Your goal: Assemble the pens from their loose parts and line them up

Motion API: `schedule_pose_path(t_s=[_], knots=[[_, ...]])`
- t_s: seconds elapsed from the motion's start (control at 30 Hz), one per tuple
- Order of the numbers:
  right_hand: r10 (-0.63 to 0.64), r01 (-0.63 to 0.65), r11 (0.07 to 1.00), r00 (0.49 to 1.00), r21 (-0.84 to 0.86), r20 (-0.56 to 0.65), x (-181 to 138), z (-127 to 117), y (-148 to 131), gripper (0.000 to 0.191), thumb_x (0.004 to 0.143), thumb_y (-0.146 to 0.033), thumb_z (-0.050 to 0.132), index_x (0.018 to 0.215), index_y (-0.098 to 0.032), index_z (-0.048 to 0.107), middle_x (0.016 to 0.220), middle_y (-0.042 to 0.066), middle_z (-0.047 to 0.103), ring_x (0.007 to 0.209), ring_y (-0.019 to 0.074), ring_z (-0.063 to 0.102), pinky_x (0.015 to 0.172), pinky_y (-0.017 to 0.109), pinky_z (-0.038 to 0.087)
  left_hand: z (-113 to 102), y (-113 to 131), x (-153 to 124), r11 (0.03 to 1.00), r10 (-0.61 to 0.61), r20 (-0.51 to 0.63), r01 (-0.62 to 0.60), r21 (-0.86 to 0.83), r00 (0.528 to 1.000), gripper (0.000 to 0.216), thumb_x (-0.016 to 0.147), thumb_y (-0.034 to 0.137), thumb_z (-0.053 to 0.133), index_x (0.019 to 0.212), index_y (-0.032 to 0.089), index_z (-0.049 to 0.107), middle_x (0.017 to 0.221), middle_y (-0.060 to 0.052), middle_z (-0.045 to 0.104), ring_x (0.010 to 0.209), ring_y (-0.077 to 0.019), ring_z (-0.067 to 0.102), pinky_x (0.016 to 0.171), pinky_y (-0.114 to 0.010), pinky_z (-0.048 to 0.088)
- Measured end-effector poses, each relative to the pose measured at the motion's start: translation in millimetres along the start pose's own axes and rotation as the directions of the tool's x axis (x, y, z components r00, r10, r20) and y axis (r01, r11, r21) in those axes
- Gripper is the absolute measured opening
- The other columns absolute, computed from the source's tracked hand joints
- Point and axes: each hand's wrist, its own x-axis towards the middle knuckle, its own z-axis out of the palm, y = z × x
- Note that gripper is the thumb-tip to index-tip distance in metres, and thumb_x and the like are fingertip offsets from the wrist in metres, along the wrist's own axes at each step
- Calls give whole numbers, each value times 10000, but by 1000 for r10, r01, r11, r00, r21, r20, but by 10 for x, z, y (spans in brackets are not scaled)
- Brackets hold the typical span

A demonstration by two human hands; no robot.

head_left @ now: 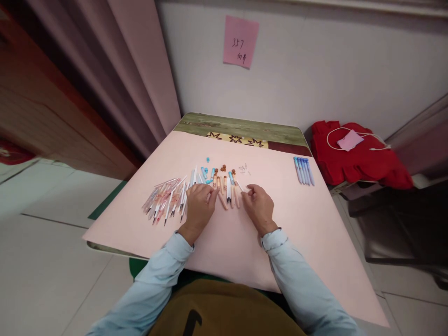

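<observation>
My left hand (200,205) is closed in a pinch beside the pen parts; what its fingertips hold, if anything, is too small to make out. In my right hand (259,208), thumb and forefinger pinch the end of a thin white pen refill (240,185). Between both hands lie peach pen barrels (223,201), dark-tipped white refills (228,192) and orange printed grip pieces (224,181). Just beyond are blue pen pieces (212,174) and small brown toppers (223,168). A heap of clear pinkish barrels and refills (164,200) spreads left of my left hand.
Several blue pens (304,171) lie in a row at the right of the pink-covered table (308,252). Small clear springs or bits (242,168) sit behind my right hand. A red cloth (325,158) with a white cable (380,147) is beyond the right edge.
</observation>
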Motion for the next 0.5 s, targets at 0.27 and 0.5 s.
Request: schedule_pose_path(t_s=[0.27, 0.5], knots=[[-276, 284, 958, 950, -39, 148, -121, -23, -179, 245, 834, -460, 663, 922, -233, 692, 854, 6, 667, 717, 121, 602, 589, 216, 334, 1, 74, 26, 1000, -21, 49, 21, 6, 999, 136, 893, 232, 539, 818, 219, 651, 898, -81, 674, 923, -275, 544, 855, -411, 368], [-196, 233, 962, 952, -144, 234, -153, -93, -217, 181, 879, -395, 618, 961, -241, 669, 878, 1, 682, 703, 130, 617, 571, 228, 319, -16, 38, 179, 997, -78, 51, 78, 2, 996, 132, 865, 233, 558, 790, 211, 665, 852, -73, 674, 859, -261, 557, 819, -399, 375]])
